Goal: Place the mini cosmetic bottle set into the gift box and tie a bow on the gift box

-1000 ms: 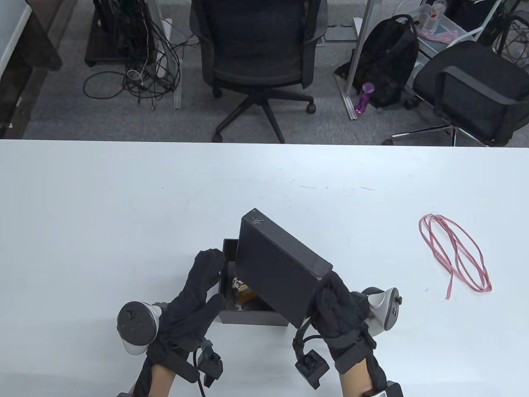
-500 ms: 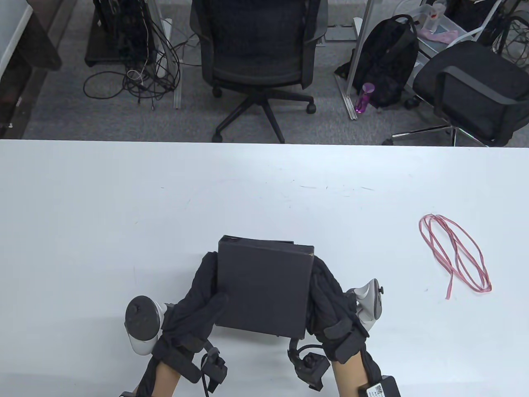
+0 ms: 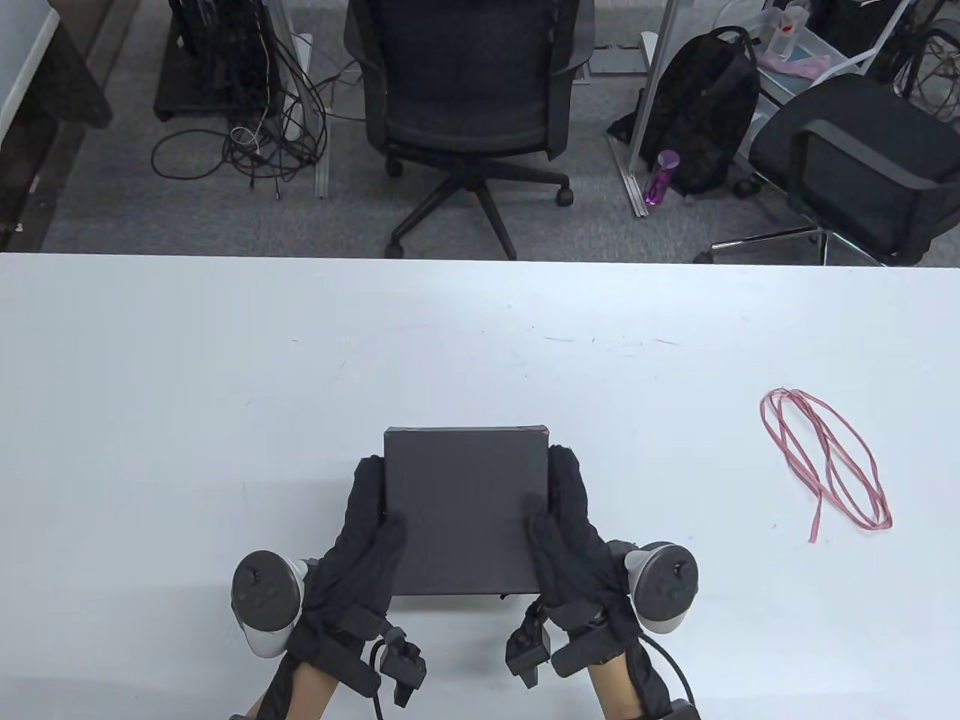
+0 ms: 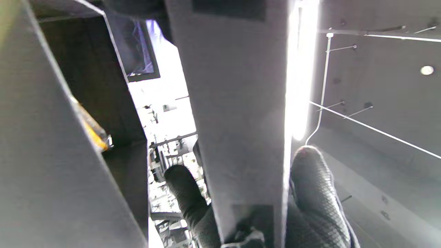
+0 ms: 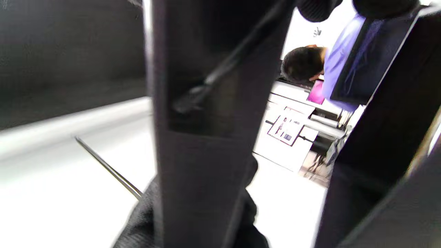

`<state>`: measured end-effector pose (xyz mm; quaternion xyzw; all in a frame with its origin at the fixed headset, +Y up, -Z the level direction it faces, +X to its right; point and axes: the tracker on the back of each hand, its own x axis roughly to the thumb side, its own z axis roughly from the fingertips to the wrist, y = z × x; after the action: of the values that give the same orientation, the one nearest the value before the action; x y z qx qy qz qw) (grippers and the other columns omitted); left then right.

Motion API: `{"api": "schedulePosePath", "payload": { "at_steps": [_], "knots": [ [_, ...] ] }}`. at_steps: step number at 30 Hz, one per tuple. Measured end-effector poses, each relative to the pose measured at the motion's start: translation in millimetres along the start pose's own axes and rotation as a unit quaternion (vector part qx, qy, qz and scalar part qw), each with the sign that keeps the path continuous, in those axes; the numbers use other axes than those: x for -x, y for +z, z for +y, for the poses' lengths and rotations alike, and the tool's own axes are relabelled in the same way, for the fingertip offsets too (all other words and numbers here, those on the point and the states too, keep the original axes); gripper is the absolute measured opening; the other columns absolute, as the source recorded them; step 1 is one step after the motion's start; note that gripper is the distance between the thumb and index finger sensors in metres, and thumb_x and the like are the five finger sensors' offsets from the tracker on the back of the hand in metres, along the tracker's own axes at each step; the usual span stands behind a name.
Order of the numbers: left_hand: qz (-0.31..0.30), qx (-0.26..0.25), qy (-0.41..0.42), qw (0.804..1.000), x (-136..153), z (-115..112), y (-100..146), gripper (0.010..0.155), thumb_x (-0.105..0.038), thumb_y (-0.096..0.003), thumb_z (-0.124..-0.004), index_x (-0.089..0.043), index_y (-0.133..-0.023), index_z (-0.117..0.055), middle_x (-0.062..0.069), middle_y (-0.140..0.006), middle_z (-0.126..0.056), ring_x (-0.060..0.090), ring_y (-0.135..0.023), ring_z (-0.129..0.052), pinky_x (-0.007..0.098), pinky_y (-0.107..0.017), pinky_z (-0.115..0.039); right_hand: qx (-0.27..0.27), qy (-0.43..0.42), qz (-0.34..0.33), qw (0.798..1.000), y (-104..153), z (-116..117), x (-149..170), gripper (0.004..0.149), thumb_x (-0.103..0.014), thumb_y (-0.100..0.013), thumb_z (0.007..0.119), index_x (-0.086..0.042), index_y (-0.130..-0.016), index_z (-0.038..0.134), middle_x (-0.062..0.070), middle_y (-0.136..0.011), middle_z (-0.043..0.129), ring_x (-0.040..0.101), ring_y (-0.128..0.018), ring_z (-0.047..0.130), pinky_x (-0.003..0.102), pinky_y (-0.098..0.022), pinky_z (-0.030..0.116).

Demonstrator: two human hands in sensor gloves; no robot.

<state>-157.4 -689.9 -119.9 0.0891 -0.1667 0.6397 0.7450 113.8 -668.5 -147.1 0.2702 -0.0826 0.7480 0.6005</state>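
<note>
The black gift box lid (image 3: 465, 510) lies level over the gift box and hides it in the table view. My left hand (image 3: 367, 525) grips the lid's left edge, thumb on top. My right hand (image 3: 570, 525) grips its right edge the same way. In the left wrist view the lid's rim (image 4: 241, 103) runs between my thumb and fingers (image 4: 317, 193). There the box wall (image 4: 51, 155) stands apart from the lid, with an orange bottle (image 4: 93, 132) peeking inside. The right wrist view shows the lid's rim (image 5: 200, 137) close up and the box wall (image 5: 379, 137). A pink ribbon (image 3: 825, 465) lies coiled on the table, far right.
The white table (image 3: 225, 375) ends at its far edge, with office chairs (image 3: 465, 97), a backpack (image 3: 705, 112) and cables on the floor beyond. The ribbon lies well to the right of my right hand.
The lid, tilted up in my right hand a second ago, has swung down level over the box. My left hand left the box's side and took the lid's left edge.
</note>
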Motion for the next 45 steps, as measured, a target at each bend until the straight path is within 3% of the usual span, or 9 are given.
{"api": "schedulePosePath", "payload": {
  "at_steps": [1,3,5,15,21,26,34,45],
  "knots": [
    [-0.009,-0.008,0.002,1.000,-1,0,0,0.074,-0.050,-0.0647,-0.048,-0.009,-0.118,-0.018,0.023,-0.115,-0.043,0.026,-0.073,-0.085,0.037,-0.052,-0.080,-0.005,0.003,0.009,1.000,0,1,0,0.076,-0.038,-0.067,0.042,0.012,-0.109,0.005,0.046,-0.108,0.012,0.069,-0.090,0.021,0.085,-0.055,0.037],
    [-0.012,-0.006,-0.003,1.000,-3,0,0,0.074,-0.049,-0.0647,-0.047,-0.006,-0.118,-0.019,0.026,-0.117,-0.036,0.042,-0.097,-0.069,0.058,-0.069,-0.068,-0.004,-0.023,0.030,0.999,1,1,2,0.075,-0.037,-0.067,0.042,0.012,-0.110,0.004,0.047,-0.107,0.009,0.070,-0.088,0.012,0.086,-0.054,0.031],
    [-0.008,-0.005,-0.019,1.000,-3,-2,0,0.074,-0.049,-0.0648,-0.046,-0.003,-0.117,-0.020,0.030,-0.117,-0.029,0.054,-0.105,-0.053,0.070,-0.071,-0.057,-0.001,-0.042,0.052,0.998,1,0,6,0.074,-0.036,-0.067,0.042,0.012,-0.110,0.006,0.048,-0.106,0.008,0.070,-0.086,0.008,0.086,-0.053,0.029],
    [0.068,0.049,-0.095,0.992,-3,-4,-2,0.078,-0.051,-0.0653,-0.043,0.000,-0.118,-0.015,0.040,-0.116,-0.020,0.072,-0.102,-0.022,0.085,-0.065,-0.037,-0.006,-0.030,0.137,0.990,6,9,31,0.070,-0.028,-0.067,0.042,0.016,-0.108,0.007,0.052,-0.104,0.014,0.075,-0.083,0.015,0.085,-0.053,0.035],
    [0.130,0.078,-0.126,0.980,13,-8,-4,0.078,-0.051,-0.0655,-0.042,-0.001,-0.117,-0.012,0.052,-0.108,-0.030,0.081,-0.093,-0.034,0.084,-0.064,-0.044,-0.002,-0.020,0.163,0.986,11,11,45,0.071,-0.028,-0.067,0.043,0.017,-0.108,0.008,0.052,-0.103,0.014,0.075,-0.084,0.020,0.084,-0.054,0.038],
    [0.140,0.078,-0.095,0.982,23,-8,-4,0.077,-0.051,-0.0655,-0.042,-0.003,-0.117,-0.010,0.052,-0.105,-0.036,0.076,-0.092,-0.053,0.079,-0.065,-0.056,-0.008,-0.016,0.169,0.985,11,14,51,0.071,-0.030,-0.067,0.043,0.016,-0.108,0.006,0.051,-0.103,0.013,0.075,-0.085,0.024,0.084,-0.054,0.039],
    [0.148,0.064,-0.109,0.981,22,-8,-6,0.076,-0.051,-0.0655,-0.043,-0.004,-0.117,-0.013,0.051,-0.104,-0.044,0.073,-0.089,-0.061,0.075,-0.064,-0.062,-0.003,-0.022,0.182,0.983,9,15,51,0.072,-0.033,-0.067,0.042,0.013,-0.109,0.006,0.051,-0.104,0.013,0.075,-0.085,0.024,0.083,-0.055,0.038],
    [0.143,0.018,-0.211,0.967,24,-11,-7,0.072,-0.049,-0.0653,-0.043,-0.007,-0.118,-0.021,0.042,-0.100,-0.064,0.057,-0.076,-0.084,0.061,-0.056,-0.079,-0.003,0.025,0.204,0.979,4,20,57,0.069,-0.036,-0.067,0.039,0.002,-0.112,0.004,0.050,-0.103,0.017,0.070,-0.081,0.031,0.073,-0.057,0.043]
  ]
}}
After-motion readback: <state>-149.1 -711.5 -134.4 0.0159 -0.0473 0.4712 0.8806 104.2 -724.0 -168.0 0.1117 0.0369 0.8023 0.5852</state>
